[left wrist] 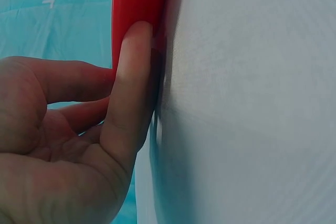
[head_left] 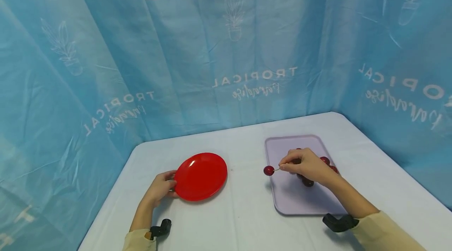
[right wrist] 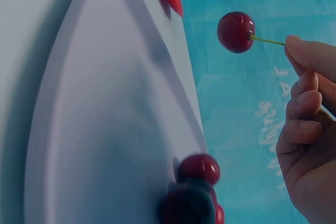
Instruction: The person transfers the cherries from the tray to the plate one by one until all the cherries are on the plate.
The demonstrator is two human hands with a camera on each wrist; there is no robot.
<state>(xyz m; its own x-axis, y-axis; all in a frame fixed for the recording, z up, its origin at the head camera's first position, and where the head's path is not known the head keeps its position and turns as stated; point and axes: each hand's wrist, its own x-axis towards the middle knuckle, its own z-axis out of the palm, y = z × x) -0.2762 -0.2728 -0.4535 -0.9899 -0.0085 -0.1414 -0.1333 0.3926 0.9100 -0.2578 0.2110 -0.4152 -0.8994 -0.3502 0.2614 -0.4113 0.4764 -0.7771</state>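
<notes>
A dark red cherry [head_left: 268, 170] hangs out sideways on its thin green stem, just over the left rim of the lilac tray [head_left: 293, 200]. My right hand [head_left: 306, 166] pinches that stem between thumb and fingertip, as the right wrist view shows; the other fingers are curled in. Several more cherries [right wrist: 199, 169] lie in the tray below, partly covered by this hand in the head view. At the left, my left hand [head_left: 160, 187] holds the near-left rim of a round red plate [head_left: 201, 176]. In the left wrist view its thumb [left wrist: 134, 77] lies against the plate's side.
A white cloth [head_left: 243, 211] covers the table under plate and tray, with a strip of it between them. Blue printed curtains [head_left: 197, 66] hang close along the back and both sides. Each wrist wears a black camera mount [head_left: 339, 222].
</notes>
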